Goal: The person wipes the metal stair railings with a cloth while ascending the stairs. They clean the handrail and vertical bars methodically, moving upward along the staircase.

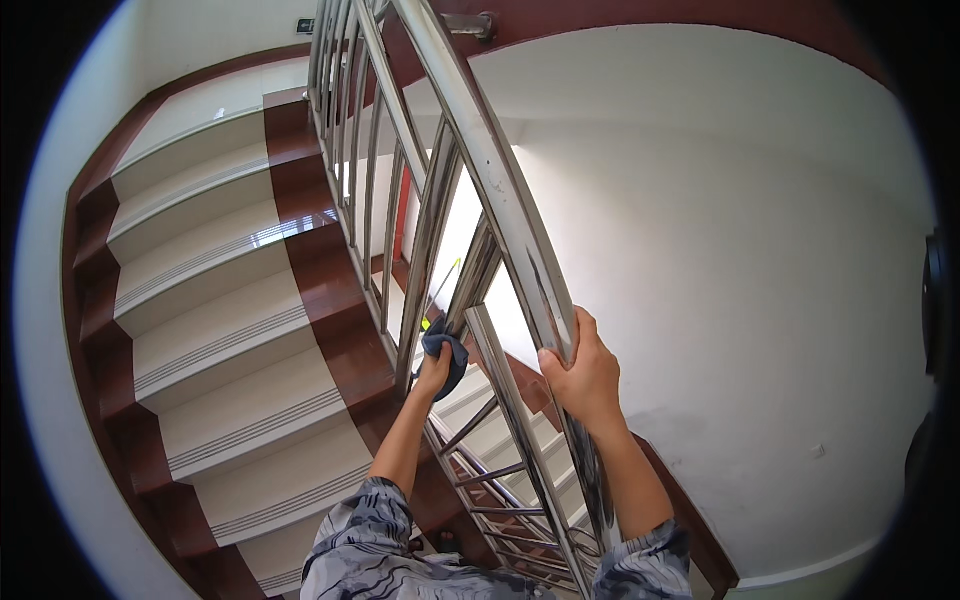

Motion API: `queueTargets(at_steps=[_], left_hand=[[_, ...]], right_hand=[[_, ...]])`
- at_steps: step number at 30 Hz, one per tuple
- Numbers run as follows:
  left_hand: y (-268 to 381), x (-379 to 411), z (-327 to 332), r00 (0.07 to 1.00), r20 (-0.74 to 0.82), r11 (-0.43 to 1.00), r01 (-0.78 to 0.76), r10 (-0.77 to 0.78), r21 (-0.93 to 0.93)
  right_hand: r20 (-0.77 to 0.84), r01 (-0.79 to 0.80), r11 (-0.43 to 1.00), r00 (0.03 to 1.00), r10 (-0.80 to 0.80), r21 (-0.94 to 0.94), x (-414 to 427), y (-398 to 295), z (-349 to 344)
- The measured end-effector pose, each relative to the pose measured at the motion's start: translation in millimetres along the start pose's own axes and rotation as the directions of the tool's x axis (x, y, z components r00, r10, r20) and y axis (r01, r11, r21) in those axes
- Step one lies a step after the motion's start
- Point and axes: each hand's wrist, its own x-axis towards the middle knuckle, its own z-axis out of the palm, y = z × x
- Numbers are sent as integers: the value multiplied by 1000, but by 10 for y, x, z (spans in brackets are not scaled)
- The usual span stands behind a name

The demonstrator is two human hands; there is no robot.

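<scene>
My left hand grips a dark blue cloth, which is pressed against the lower part of a thick metal post of the stair railing. The cloth bunches around the post and hangs below my fingers. Higher and to the right, my right hand is closed around the wide, shiny metal handrail, thumb on its near side. A lower rail with thin metal balusters runs down between my forearms.
Light stone stairs with dark red-brown borders climb on the left. Through the railing, a lower flight shows, with a thin stick with yellow-green ends beyond. A white wall stands on the right.
</scene>
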Motion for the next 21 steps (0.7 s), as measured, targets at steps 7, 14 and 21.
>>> queueTargets(at_steps=[7,14,21], left_hand=[[1341,478,813,934,-197,945,-257,297,204],[337,404,485,975,-207,928,2,-86,-374],[-1183,-142,-199,644,-545,838,331,-537,-435]], right_hand=[[-39,-18,1000,999,17,-25,-46,112,11],[-37,-43,998,998,42,-42,-70,51,-9],[12,8,1000,1000,-8,8,36,-196,69]])
